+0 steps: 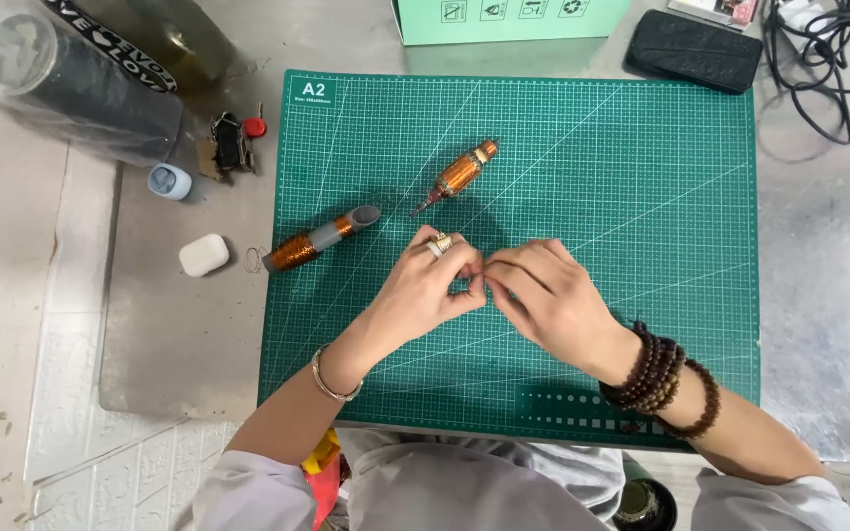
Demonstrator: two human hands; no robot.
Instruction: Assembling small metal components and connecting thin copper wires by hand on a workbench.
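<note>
Left hand (pixel 425 290) and right hand (pixel 543 295) pinch together, whatever they hold hidden.

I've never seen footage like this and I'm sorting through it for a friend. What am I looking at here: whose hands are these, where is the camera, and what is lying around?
There is no machine here. A camera worn on a person's head looks straight down at that person's own two bare hands over a worktable.

The left hand, with rings and a thin bangle, and the right hand, with dark bead bracelets on the wrist, meet fingertip to fingertip above a green cutting mat. They pinch something too small to make out.

On the mat lie two copper-wound pieces: one with a pointed tip, and one with a grey end at the mat's left edge.

Off the mat, to the left, sit a small white case and a pale blue cap-like piece. At the top are a mint-green box, a black pouch and black cables.
</note>
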